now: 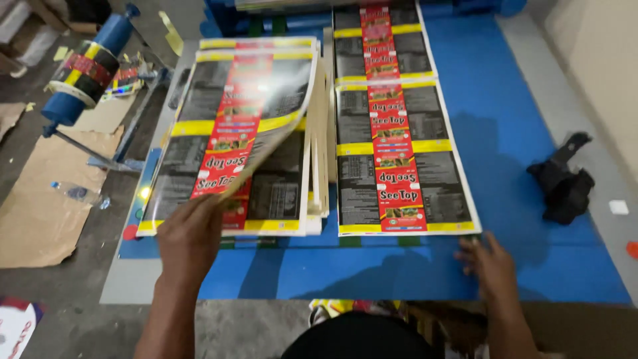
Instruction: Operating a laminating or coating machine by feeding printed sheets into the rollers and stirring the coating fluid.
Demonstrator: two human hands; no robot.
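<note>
The room is moderately lit from overhead, and the light bounces as pale glare off the glossy lifted sheet (249,100) and the flat printed sheet (399,126). Soft dark shadows spread over the blue table (518,119) near its front edge. The wide lens bends the edges, and the left hand (189,236) looks slightly motion-blurred.

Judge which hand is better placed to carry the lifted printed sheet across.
Left, probably. The left hand already grips the curled top sheet of the left stack. The right hand lies flat on the blue table by the right sheet.
</note>
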